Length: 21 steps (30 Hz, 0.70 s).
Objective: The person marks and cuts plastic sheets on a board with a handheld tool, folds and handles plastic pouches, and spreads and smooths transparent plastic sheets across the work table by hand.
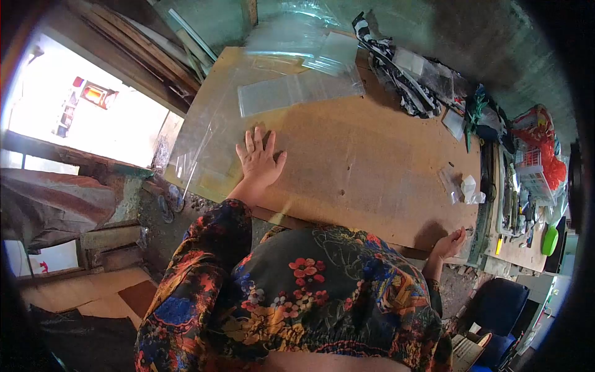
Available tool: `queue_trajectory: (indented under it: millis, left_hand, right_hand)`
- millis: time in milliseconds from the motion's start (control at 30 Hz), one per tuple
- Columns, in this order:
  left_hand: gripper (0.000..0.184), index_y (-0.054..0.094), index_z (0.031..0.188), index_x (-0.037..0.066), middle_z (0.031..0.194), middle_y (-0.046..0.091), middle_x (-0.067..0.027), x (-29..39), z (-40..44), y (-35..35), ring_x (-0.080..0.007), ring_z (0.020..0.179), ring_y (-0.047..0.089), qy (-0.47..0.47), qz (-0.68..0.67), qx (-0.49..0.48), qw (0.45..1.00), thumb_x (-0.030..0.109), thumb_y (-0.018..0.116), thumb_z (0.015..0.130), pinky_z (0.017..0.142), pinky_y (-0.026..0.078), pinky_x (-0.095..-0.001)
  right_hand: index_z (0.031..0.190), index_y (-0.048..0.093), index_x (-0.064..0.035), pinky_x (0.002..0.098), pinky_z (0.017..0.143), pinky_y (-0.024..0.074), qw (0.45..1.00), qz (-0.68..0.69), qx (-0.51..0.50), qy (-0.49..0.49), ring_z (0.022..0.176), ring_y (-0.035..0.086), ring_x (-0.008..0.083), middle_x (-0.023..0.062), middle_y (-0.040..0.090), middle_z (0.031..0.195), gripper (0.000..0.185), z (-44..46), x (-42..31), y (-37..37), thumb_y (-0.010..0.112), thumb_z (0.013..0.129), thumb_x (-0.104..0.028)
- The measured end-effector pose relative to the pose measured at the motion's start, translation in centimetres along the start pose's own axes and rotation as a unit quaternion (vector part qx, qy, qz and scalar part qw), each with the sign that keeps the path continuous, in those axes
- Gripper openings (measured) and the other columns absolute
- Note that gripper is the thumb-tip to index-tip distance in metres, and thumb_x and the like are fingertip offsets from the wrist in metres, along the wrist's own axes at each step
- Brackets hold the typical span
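Observation:
My left hand (pixel 259 162) lies with its fingers spread on the left part of the brown board tabletop (pixel 347 164), at the edge of a clear plastic sheet (pixel 207 139). Just beyond its fingertips is a flat stack of clear plastic bags (pixel 269 96). My right hand (pixel 450 243) rests at the near right corner of the board, its fingers curled together. A small dark tip shows by the fingers, but what they hold is too small to name. Crumpled white paper (pixel 470 189) lies farther up the board from this hand.
More clear plastic (pixel 291 40) is heaped at the back. A black-and-white striped cloth (pixel 400 74) lies at the back right. On the right side stand a white basket (pixel 534 167) with a red bag, a green bottle (pixel 550 240) and several tools. A dark blue chair (pixel 501 304) is at lower right.

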<state>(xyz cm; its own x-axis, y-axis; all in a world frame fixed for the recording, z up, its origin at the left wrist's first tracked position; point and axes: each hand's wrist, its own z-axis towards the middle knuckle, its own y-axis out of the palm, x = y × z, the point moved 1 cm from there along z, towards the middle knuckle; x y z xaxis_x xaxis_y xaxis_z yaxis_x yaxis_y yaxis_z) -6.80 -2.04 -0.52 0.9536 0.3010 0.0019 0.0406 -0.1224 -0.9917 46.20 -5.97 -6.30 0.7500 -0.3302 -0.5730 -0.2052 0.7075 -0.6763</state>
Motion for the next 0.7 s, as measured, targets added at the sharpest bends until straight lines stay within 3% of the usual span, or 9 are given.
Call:
queue_trajectory:
  millis: [233, 333, 533, 600, 667, 700]
  left_hand:
    - [0.063, 0.021, 0.136, 0.018, 0.142, 0.007, -0.0145, -0.2, -0.1, 0.1, -0.0351, 0.131, 0.001, 0.004, -0.017, 0.000, 1.000, 0.050, 0.036, 0.084, 0.100, 0.006, -0.0566]
    - [0.063, 0.021, 0.136, 0.018, 0.142, 0.007, -0.0146, -0.2, -0.2, 0.2, -0.0359, 0.131, 0.003, 0.007, -0.024, 0.009, 1.000, 0.051, 0.036, 0.083, 0.100, 0.006, -0.0570]
    - [0.061, 0.023, 0.135, 0.019, 0.142, 0.008, -0.0149, -0.4, -0.3, 0.4, -0.0361, 0.130, 0.003, 0.012, -0.033, 0.032, 0.999, 0.049, 0.036, 0.084, 0.100, 0.006, -0.0569]
    - [0.060, 0.024, 0.135, 0.019, 0.142, 0.008, -0.0147, -0.3, -0.3, 0.4, -0.0360, 0.130, 0.004, 0.006, -0.041, 0.031, 0.999, 0.048, 0.037, 0.084, 0.100, 0.006, -0.0570]
    - [0.059, 0.025, 0.135, 0.019, 0.142, 0.009, -0.0145, -0.3, -0.3, 0.4, -0.0360, 0.130, 0.004, 0.003, -0.048, 0.033, 0.998, 0.047, 0.037, 0.084, 0.100, 0.006, -0.0572]
    - [0.058, 0.025, 0.134, 0.019, 0.142, 0.009, -0.0143, -0.4, -0.3, 0.4, -0.0361, 0.130, 0.004, 0.006, -0.051, 0.035, 0.998, 0.046, 0.038, 0.084, 0.100, 0.006, -0.0573]
  right_hand:
    - [0.110, 0.051, -0.0057, 0.0362, 0.079, 0.0418, 0.999, -0.029, 0.005, -0.022, 0.094, 0.052, 0.0301, 0.0150, 0.054, 0.105, 0.027, 0.1, -0.2, -0.1, 0.039, 0.090, -0.019]
    - [0.112, 0.049, -0.0026, 0.0381, 0.081, 0.0420, 1.000, 0.019, -0.009, 0.021, 0.095, 0.051, 0.0323, 0.0166, 0.051, 0.109, 0.029, 0.0, 0.0, -0.1, 0.039, 0.090, -0.018]
    - [0.113, 0.048, -0.0002, 0.0335, 0.080, 0.0434, 0.997, 0.066, 0.014, -0.029, 0.095, 0.053, 0.0258, 0.0157, 0.051, 0.109, 0.030, -0.4, -2.5, 0.4, 0.039, 0.090, -0.019]
    - [0.112, 0.048, 0.0004, 0.0303, 0.077, 0.0438, 0.952, 0.305, -0.029, -0.022, 0.093, 0.052, 0.0189, 0.0113, 0.053, 0.103, 0.029, -0.7, -3.3, 2.7, 0.043, 0.089, -0.016]
    - [0.112, 0.048, 0.0002, 0.0278, 0.075, 0.0437, 0.846, 0.512, -0.146, -0.003, 0.088, 0.052, 0.0147, 0.0069, 0.053, 0.098, 0.027, -1.2, -7.5, 4.7, 0.048, 0.087, -0.011]
    - [0.111, 0.049, -0.0001, 0.0263, 0.072, 0.0439, 0.863, 0.466, -0.191, -0.046, 0.084, 0.052, 0.0134, 0.0061, 0.053, 0.094, 0.027, -2.1, -11.8, 4.6, 0.050, 0.085, -0.010]
